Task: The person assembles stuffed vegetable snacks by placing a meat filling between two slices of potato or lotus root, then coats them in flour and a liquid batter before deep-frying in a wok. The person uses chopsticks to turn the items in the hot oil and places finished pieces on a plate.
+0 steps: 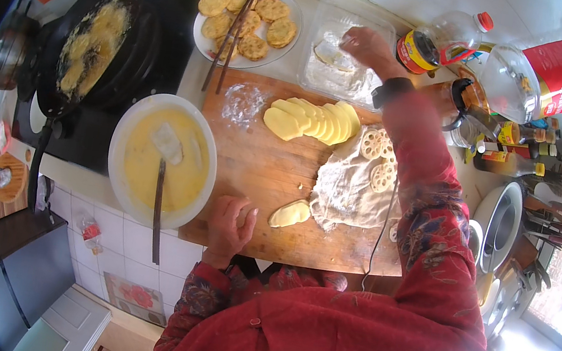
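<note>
My right hand (371,49) reaches over a clear plastic box (305,81) of white flour. Its fingers are closed at the edge of a flour-coated slice (332,54); the fingertips are partly hidden. My left hand (229,227) rests near the front left of the wooden cutting board (255,204), loosely curled with a gap between thumb and fingers and nothing visible in it. A row of overlapping pale yellow slices (311,120) lies on the board. To its right, lotus root slices (373,144) rest on a floured cloth (347,193). One lone yellow slice (290,214) lies beside the cloth.
Left of the board, a white bowl (114,183) of yellow batter holds a coated slice and chopsticks (158,212). A black frying pan (74,28) with frying food sits farther left. Behind stands a plate (203,40) of fried rounds with chopsticks across it. Bottles (454,38) crowd the back right.
</note>
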`<control>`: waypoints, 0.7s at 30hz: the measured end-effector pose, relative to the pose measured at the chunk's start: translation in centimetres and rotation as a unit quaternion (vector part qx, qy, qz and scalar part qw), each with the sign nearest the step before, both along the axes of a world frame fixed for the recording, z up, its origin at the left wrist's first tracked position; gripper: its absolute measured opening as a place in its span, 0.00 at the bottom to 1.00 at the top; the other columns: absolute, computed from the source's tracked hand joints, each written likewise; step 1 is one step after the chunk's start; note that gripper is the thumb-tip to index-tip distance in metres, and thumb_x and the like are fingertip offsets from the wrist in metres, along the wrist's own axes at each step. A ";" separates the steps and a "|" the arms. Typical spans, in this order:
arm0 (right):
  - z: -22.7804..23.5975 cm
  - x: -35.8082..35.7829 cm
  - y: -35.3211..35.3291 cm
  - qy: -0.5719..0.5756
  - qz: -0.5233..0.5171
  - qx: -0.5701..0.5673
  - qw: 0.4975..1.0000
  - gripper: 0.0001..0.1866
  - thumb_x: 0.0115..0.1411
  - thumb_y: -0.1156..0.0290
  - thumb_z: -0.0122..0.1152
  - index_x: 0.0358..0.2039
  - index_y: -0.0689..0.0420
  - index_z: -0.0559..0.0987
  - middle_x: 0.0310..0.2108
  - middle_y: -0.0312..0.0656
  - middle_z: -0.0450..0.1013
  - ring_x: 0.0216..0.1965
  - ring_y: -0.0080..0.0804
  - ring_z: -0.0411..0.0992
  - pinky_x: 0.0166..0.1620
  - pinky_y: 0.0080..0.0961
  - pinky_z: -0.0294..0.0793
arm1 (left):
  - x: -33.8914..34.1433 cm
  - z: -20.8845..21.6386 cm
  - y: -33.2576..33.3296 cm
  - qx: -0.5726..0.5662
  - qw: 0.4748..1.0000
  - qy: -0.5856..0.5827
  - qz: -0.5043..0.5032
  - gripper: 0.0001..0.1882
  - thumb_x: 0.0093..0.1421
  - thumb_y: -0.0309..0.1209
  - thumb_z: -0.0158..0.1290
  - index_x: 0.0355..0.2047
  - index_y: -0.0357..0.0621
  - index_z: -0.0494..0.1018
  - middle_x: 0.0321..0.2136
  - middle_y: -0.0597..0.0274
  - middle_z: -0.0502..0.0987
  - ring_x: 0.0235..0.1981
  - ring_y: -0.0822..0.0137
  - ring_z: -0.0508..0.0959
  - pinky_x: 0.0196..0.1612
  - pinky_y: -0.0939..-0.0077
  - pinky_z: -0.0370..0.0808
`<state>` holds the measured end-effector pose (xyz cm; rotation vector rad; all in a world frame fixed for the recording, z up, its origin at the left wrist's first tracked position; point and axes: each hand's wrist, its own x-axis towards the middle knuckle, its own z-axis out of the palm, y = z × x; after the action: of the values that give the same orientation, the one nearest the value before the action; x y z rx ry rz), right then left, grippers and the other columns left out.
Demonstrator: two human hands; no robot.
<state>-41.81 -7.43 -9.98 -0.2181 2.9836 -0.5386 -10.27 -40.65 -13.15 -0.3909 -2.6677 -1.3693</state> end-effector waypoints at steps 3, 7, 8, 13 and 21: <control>-1.0 0.6 -0.8 -0.019 0.019 -0.045 0.999 0.24 0.45 0.61 0.68 0.41 0.62 0.79 0.37 0.51 0.78 0.41 0.43 0.76 0.45 0.31 0.74 | 0.1 -0.1 0.0 0.007 1.000 -0.001 0.005 0.10 0.52 0.24 0.60 0.35 0.39 0.73 0.29 0.55 0.72 0.29 0.58 0.73 0.30 0.69 0.71; -0.6 0.7 -1.6 -0.060 0.046 -0.022 0.997 0.24 0.43 0.62 0.68 0.41 0.63 0.78 0.37 0.51 0.77 0.41 0.45 0.76 0.45 0.33 0.74 | 0.1 -0.1 0.0 0.006 1.000 -0.006 0.003 0.10 0.52 0.24 0.60 0.35 0.39 0.73 0.30 0.55 0.72 0.29 0.58 0.73 0.30 0.68 0.71; -0.3 0.7 -1.7 -0.075 0.035 -0.018 0.996 0.24 0.44 0.62 0.68 0.40 0.62 0.78 0.37 0.52 0.77 0.41 0.46 0.76 0.45 0.33 0.74 | 0.1 -0.1 0.0 0.007 1.000 -0.011 0.004 0.10 0.52 0.24 0.60 0.35 0.39 0.73 0.30 0.55 0.72 0.29 0.57 0.73 0.30 0.68 0.71; 0.6 1.6 -2.0 0.109 -0.052 0.064 0.991 0.23 0.44 0.60 0.70 0.38 0.61 0.78 0.36 0.53 0.77 0.40 0.49 0.75 0.44 0.37 0.74 | 0.1 -0.1 0.0 0.001 1.000 -0.005 0.005 0.10 0.52 0.24 0.60 0.35 0.39 0.73 0.30 0.54 0.72 0.30 0.55 0.73 0.32 0.65 0.71; -0.1 0.0 0.8 0.108 0.015 0.066 0.992 0.12 0.53 0.65 0.61 0.32 0.60 0.81 0.31 0.52 0.77 0.31 0.45 0.75 0.39 0.34 0.74 | 0.1 0.1 0.1 0.006 1.000 -0.016 0.003 0.10 0.52 0.23 0.59 0.35 0.39 0.73 0.30 0.55 0.73 0.30 0.57 0.74 0.32 0.68 0.72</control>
<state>-41.83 -6.66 -10.13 -0.3306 3.2040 -0.3301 -10.20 -40.54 -13.04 -0.3640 -2.6814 -1.4015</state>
